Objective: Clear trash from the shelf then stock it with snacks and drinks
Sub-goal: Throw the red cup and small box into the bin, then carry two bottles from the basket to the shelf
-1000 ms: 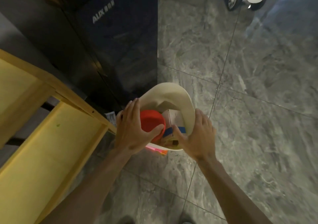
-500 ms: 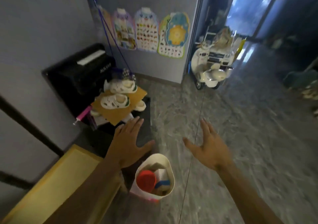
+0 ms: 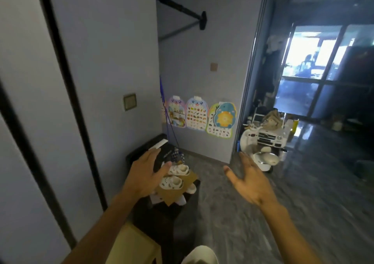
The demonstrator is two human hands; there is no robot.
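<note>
Two hands, the left hand (image 3: 145,174) and right hand (image 3: 251,180), hover with fingers spread, holding nothing, above one white trash bin (image 3: 200,255) beside one yellow shelf (image 3: 131,243) at the bottom edge.

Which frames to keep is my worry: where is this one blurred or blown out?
Head view: the bright glass doorway is blown out; the black vertical wall strip is smeared and bowed; the left hand and right hand look sharper.

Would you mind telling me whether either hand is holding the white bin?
No, the left hand and right hand are open and empty, with the white bin below them at the bottom edge.
</note>
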